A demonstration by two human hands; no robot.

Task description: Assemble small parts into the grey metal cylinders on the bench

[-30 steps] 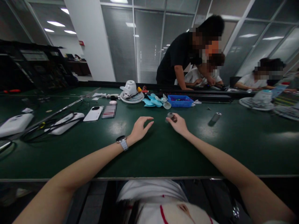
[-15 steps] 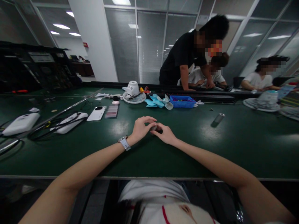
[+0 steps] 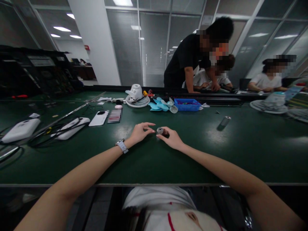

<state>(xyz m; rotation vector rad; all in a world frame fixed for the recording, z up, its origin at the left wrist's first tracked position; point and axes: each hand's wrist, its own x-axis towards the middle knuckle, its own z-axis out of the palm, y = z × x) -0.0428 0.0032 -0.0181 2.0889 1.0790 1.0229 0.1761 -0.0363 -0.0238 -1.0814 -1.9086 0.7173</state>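
Observation:
A small silvery metal cylinder with a ringed top stands upright on the green table, in front of me. My right hand grips its right side between thumb and fingers. Just left of it, my left hand is apart from the cylinder, thumb and fingers spread with nothing between them; a watch is on that wrist. Another metal cylinder stands alone farther to the right.
Behind my hands are a white fan part, light-blue fan blades and a blue bin with small parts. White phones and dark cables lie left. Several people are across the table.
My left hand has let go of the metal cylinder and moved left, uncovering its top. My right hand has stayed on it.

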